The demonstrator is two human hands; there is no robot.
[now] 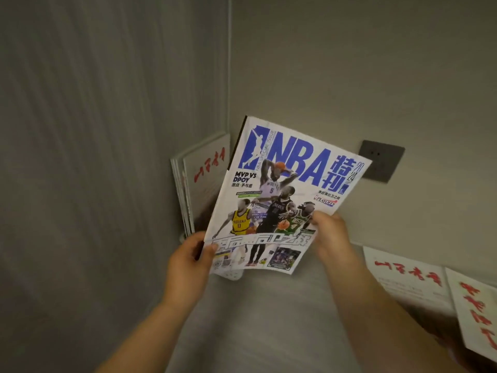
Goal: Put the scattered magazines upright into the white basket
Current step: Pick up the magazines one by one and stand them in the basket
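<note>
Step in hand: carrying one NBA magazine (285, 195) to the far corner, cover toward the camera, tilted a little to the right. Held by both hands at the lower edge: left hand (188, 262) with fingers (211, 249) closed on the lower left corner, right hand (329, 235) closed on the lower right edge. Just behind it, at far left, several magazines already upright (193, 189) against the wall. Of the white basket (233, 275) only a small perforated part visible under the held magazine, so the free space inside cannot be judged. Two more magazines (408, 278) flat at near right, well apart. Next, probably: straighten the magazine, lower it bottom edge first beside the standing ones, release only when it is supported.
</note>
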